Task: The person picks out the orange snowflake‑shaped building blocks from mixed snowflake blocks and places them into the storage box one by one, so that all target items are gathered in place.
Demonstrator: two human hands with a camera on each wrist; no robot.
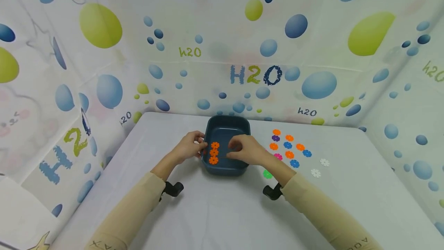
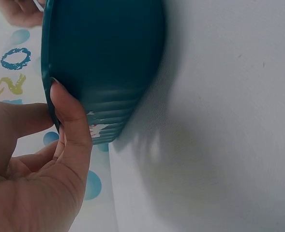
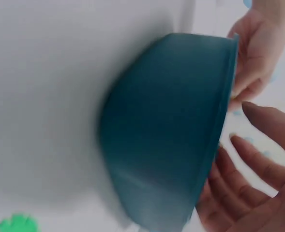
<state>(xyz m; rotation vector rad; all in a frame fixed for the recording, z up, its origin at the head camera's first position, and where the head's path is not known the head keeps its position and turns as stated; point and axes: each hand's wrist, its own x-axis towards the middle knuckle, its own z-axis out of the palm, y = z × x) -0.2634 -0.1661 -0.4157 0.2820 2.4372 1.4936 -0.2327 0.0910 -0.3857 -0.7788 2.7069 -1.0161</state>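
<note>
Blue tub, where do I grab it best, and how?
Probably pinch the tub by its rim at left and right, coming from both sides. It sits open side up, and its walls end in a thin edge that's easy to pinch, as the left hand does on the left.

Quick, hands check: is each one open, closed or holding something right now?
Left hand: holding the blue container at its edge.
Right hand: open over the container, holding nothing.
</note>
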